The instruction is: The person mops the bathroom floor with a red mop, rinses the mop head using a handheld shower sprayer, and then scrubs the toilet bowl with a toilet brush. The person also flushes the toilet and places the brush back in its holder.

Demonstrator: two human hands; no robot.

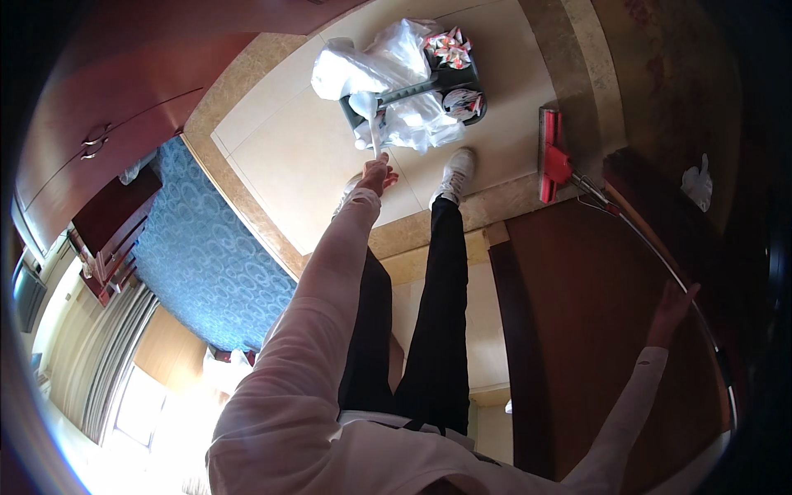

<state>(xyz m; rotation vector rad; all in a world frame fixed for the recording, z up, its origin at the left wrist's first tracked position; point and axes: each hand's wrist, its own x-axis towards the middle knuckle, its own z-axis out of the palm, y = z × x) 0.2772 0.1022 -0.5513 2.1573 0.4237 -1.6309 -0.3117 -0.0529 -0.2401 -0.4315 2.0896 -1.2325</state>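
My left hand (378, 175) reaches down and forward, its fingers closed on the lower end of a white stick-like tool with a rounded head (363, 103). That head lies against a dark grey carry caddy (417, 89) on the floor. Clear plastic bags (394, 56) fill much of the caddy. Red-and-white packets (450, 48) stand in its far right compartment, with black-and-white ones (464, 105) nearer. Out to the right, my right hand (675, 312) grips the metal pole of a mop (653, 244). The red mop head (553, 157) rests on the floor.
Dark red cabinet doors (124, 115) run along the left. Blue patterned carpet (206, 247) meets the stone border there. A dark wooden panel (569, 289) stands at the right, with dark carpet and a white crumpled bag (698, 183) beyond. My shoes (455, 175) are near the caddy.
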